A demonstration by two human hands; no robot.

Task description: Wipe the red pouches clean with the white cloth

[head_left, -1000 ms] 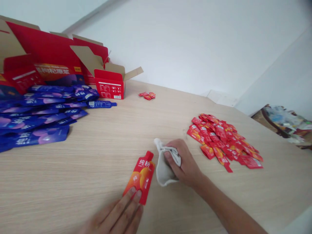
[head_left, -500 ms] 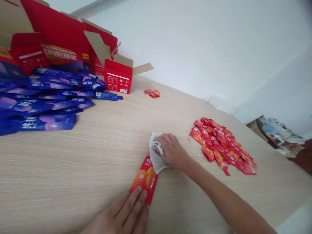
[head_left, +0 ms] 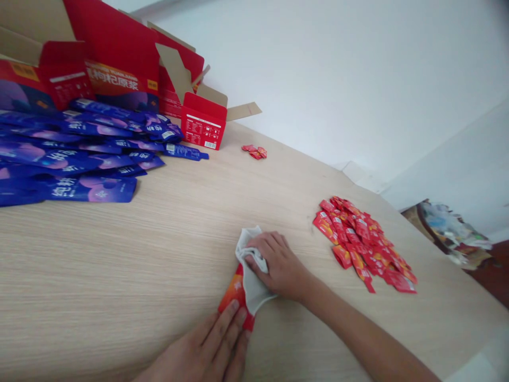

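the red pouch (head_left: 231, 289) lies on the near middle of the table (head_left: 159, 265), its far end and much of its right side hidden under a white cloth (head_left: 252, 289). the left hand (head_left: 210, 339) rests its flat fingers on the pouch's near end, pressing from above rather than closing round it; its thumb is out of sight. the right hand (head_left: 280, 265) is clamped on a bunched fold of the cloth, and the rest of the cloth drapes over the pouch. the likeliest trouble, i'd judge, is the pouch skidding or turning if the cloth drags on it while the left fingers press lightly, since they hold only one end. too hard a push might crease it or strain its seams, and the cloth could hide that. a wide sweep to the right might knock the loose pile of red pouches (head_left: 366, 239), though it sits apart from the right hand. at far left, blue pouches (head_left: 95, 188) are heaped before open boxes (head_left: 115, 48); a small red box (head_left: 202, 124) stands at their right with a flap sticking out, and a few small red packets (head_left: 254, 152) lie just beyond. nothing stands between the hands and the pouch except the cloth.
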